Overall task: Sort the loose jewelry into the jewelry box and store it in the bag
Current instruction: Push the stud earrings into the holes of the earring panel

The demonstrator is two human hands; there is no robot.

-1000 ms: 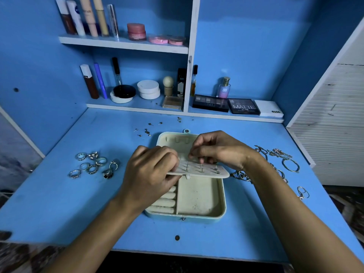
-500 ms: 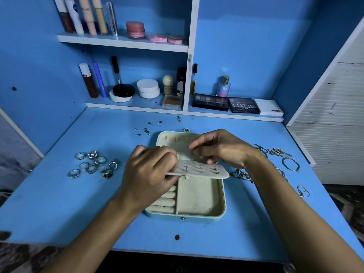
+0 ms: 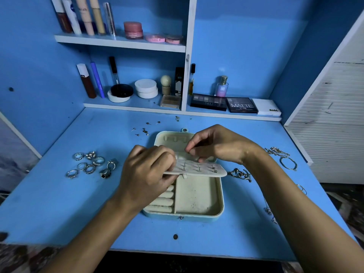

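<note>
A pale blue jewelry box (image 3: pixel 199 214) lies open in the middle of the desk, cream inside, with ring rolls at its left. My left hand (image 3: pixel 146 174) grips the left end of the box's cream earring panel (image 3: pixel 204 170), holding it raised and level; a few studs sit in it. My right hand (image 3: pixel 216 145) hovers over the panel's far edge with thumb and forefinger pinched together; whether a stud is between them I cannot tell. Several rings (image 3: pixel 89 165) lie at the left, loose studs (image 3: pixel 144 129) behind the box, bracelets and chains (image 3: pixel 283 157) at the right.
Low shelves at the desk's back hold cosmetics: eyeshadow palettes (image 3: pixel 224 104), a perfume bottle (image 3: pixel 222 86), jars and tubes. A white slatted door (image 3: pixel 334 119) stands at the right. More chains (image 3: pixel 268 209) lie near my right forearm. No bag is in view.
My right hand has lifted slightly off the earring panel and drawn back toward the lid, fingers still pinched. My left hand keeps the panel in the same place.
</note>
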